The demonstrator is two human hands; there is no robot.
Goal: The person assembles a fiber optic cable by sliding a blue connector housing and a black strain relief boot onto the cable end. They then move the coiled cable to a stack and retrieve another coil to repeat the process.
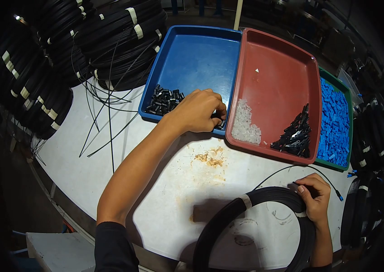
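Observation:
My left hand [199, 110] reaches into the near right corner of the blue tray [201, 54], its fingers curled down over small black parts [220, 121]. Whatever lies between its fingertips is hidden. More small black connector pieces [165, 100] are heaped in the tray's near left corner. My right hand [314, 197] is closed at the upper right of a coil of black cable [221, 226] bound with white tape. Thumb and fingers pinch a dark cable end there. A loose cable end with a blue tip [340, 197] sticks out to the right.
A red tray [278, 59] holds clear plastic pieces [245, 124] and black slim parts [294, 136]. Beside it, a green tray [349, 156] is full of blue pieces [333, 124]. Large cable coils [115, 41] stand at the left, others [368, 213] at the right. Stray cables cross the white table [165, 217].

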